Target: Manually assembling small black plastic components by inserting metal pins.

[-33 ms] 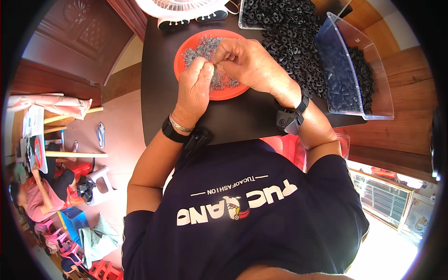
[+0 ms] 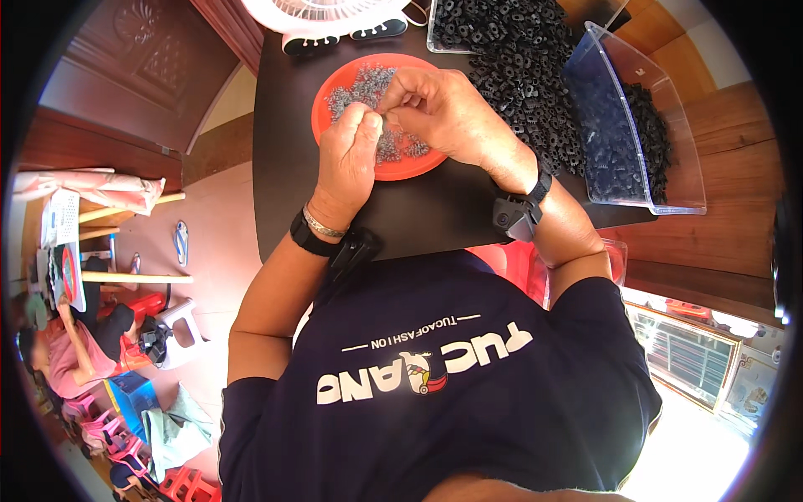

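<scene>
Both hands meet over the near part of a round red tray (image 2: 386, 172), which holds a heap of small grey metal-looking pieces (image 2: 368, 87). My left hand (image 2: 350, 155) is closed, thumb pressed against the curled fingers. Touching or almost touching it, my right hand (image 2: 443, 113) pinches with thumb and forefinger from the right. Whatever sits between the fingertips is too small and too covered to make out. To the right of my hands lies a large pile of small black plastic parts (image 2: 531, 92).
A clear plastic bin (image 2: 644, 159) with more black parts stands at the right, and another clear container (image 2: 452, 38) at the back. A white fan (image 2: 322, 17) stands at the far edge of the dark table (image 2: 284, 201). Another person (image 2: 79, 351) sits at the far left.
</scene>
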Tool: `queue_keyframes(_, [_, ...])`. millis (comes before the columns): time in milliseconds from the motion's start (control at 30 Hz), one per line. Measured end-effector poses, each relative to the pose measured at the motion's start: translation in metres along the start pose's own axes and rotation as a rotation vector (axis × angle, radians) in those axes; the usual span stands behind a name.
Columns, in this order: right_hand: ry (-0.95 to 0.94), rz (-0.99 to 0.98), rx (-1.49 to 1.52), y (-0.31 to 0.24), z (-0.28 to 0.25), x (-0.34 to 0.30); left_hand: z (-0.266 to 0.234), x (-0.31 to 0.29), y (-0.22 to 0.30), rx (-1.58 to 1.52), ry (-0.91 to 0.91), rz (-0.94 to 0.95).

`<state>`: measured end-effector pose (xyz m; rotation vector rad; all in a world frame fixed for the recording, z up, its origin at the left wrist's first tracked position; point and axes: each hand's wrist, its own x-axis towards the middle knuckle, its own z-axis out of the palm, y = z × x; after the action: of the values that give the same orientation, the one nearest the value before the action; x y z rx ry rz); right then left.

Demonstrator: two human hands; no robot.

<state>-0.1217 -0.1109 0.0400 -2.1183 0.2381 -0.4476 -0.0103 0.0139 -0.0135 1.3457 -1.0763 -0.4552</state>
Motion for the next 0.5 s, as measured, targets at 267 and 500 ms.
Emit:
queue_keyframes(267, [0.279,-0.338,-0.221,0.003,0.024,0.001,-0.001,0.001,0.003,-0.21,0.044,-0.15])
queue_keyframes(500, [0.33,-0.445,-0.325,-0.001,0.042,0.0,0.003,0.005,-0.014,-0.323,0.184,0.022])
